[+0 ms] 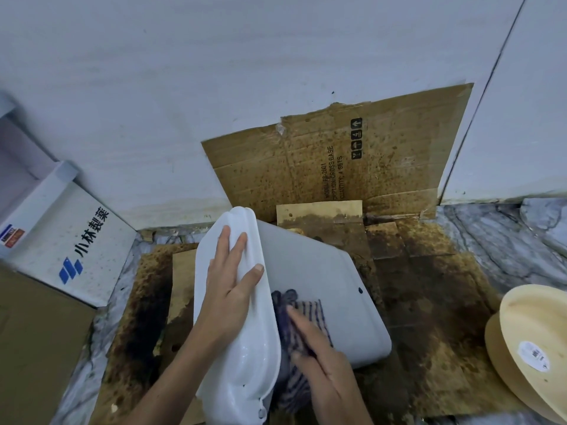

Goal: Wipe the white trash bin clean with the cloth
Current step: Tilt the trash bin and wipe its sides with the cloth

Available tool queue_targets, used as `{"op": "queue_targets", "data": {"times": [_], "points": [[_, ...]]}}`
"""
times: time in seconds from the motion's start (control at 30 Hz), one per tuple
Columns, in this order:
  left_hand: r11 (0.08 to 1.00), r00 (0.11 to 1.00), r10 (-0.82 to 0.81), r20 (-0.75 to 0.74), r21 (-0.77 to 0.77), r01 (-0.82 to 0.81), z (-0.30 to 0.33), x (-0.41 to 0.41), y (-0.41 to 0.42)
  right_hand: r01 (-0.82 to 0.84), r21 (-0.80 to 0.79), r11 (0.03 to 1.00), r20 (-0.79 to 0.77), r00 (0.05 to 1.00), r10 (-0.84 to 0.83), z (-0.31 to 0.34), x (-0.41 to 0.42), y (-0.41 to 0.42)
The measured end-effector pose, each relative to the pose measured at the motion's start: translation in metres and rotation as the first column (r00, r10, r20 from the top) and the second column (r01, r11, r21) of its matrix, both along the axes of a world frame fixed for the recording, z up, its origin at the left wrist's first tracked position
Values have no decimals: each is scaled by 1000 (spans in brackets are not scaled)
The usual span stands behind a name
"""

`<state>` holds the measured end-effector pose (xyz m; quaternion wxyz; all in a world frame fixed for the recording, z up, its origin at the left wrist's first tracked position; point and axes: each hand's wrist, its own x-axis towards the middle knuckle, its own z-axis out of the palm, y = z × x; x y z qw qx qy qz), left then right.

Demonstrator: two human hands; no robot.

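The white trash bin (pixel 319 289) is smooth glossy plastic, tipped on its side over stained, blotchy cardboard (pixel 429 302) on the marble floor (pixel 506 240), with its rounded lid end toward the camera. The left hand (pixel 233 289) lies flat on the lid, fingers straight, so a wide grip holding nothing. The right hand (pixel 325 360) presses the dark striped cloth (pixel 303 317) against the bin's side, fingers fairly flat. A printed box (pixel 76 240) sits close on the left and a tan round lid (pixel 534 342) on the right.
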<state>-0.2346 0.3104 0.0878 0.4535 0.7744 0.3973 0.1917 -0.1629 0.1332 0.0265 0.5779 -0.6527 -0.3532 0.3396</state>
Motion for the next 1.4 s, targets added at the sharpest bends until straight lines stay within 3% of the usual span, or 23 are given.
{"op": "queue_targets", "data": {"times": [0.2, 0.3, 0.4, 0.53, 0.73, 0.93, 1.07, 1.3, 1.4], "points": [[1000, 1000, -3, -13, 6, 3, 0, 2, -1, -71, -288, 955, 264, 953, 150, -20, 62, 48], [999, 1000, -22, 3, 41, 22, -1, 3, 1, -57, -401, 914, 276, 944, 180, -10, 92, 99], [994, 999, -33, -17, 107, 35, -5, 4, 5, -132, -315, 940, 301, 925, 231, 2, 83, 119], [984, 1000, 11, -2, 179, -10, -6, 4, 15, -173, -136, 976, 350, 913, 210, -14, 51, 70], [921, 937, 331, 112, 178, -347, -3, 15, 43, -35, -369, 929, 366, 913, 179, -60, 87, 56], [980, 970, 198, -145, 48, -193, -1, 32, 71, 24, -338, 941, 360, 927, 106, -76, 138, 122], [956, 915, 289, -280, 33, -292, 4, 49, 107, -1, -286, 958, 396, 911, 119, -91, 141, 118], [962, 919, 251, -304, -31, -273, -6, 48, 132, 36, -279, 960, 430, 898, 91, -99, 136, 115], [966, 925, 257, -279, 112, -234, -7, 46, 130, 42, -291, 956, 431, 897, 92, -96, 134, 115]]}}
